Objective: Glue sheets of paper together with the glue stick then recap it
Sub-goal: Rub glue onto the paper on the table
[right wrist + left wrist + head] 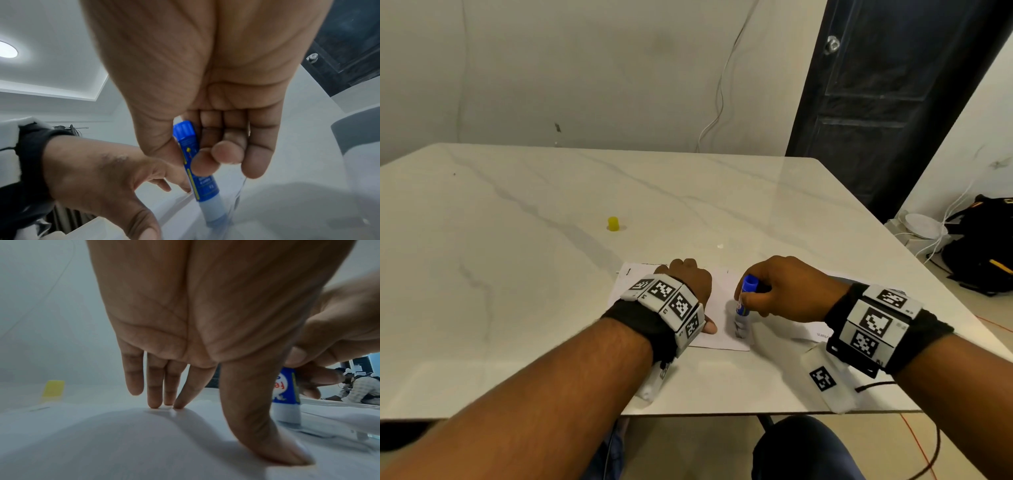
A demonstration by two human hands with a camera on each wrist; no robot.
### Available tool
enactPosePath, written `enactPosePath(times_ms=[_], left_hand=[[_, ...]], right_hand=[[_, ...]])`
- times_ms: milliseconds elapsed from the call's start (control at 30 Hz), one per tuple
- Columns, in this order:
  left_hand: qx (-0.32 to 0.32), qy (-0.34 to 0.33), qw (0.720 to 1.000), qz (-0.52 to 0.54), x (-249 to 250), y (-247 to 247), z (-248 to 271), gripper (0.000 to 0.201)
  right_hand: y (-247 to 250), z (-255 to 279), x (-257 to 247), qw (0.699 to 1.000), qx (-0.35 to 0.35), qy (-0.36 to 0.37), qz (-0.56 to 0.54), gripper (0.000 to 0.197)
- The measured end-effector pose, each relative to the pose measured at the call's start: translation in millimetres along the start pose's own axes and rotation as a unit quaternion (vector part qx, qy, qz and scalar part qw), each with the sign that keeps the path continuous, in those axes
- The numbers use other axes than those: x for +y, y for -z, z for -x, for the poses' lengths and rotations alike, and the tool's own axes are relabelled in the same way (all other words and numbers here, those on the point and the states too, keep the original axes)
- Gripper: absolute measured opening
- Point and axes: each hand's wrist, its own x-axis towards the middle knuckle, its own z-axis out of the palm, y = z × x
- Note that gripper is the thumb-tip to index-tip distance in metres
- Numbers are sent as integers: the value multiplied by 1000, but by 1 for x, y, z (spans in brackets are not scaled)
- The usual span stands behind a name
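**Right wrist view: glue stick pressed tip-down on the paper**

Right wrist camera shows the right hand (205,97) with its grip closed round the blue glue stick (195,164), thumb on one side and curled fingers on the other, the pale uncapped end touching the white paper (287,211). The stick leans a little, twist knob uppermost. The left hand (690,286) lies just beside it, holding nothing, fingers straight and thumb spread, fingertips (156,404) pressing the sheet flat.

The paper sits near the front edge of the bench (551,274), right of its middle; a second sheet seems to lie under the right wrist, though how the two overlap is hard to make out. The yellow cap (613,223) stands well apart toward the bench's middle, left of the hands.

The bench top is pale marble with grey veins. Behind it a cream wall carries a thin white cable (722,85); a dark door (893,85) stands past the far right corner, and a black bag (986,246) lies on the floor at the right.

Both palms fill much of the wrist views, and the stick's tip is blurred. Only the right wrist view shows a round ceiling light (7,51); the left wrist view alone shows the stick's red lettering, too cut off to read.
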Motion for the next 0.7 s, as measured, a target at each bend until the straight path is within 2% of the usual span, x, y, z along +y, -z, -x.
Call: enactPosePath(times_ms=[467,700], left_hand=[[-5,-16,1000,4,-3,0,1,79],[-16,-19,1000,5,-3,4,4,77]], right_hand=[[15,-48,11,998,48,-33,27,19],[16,-56,14,997,62,-46,7,19]])
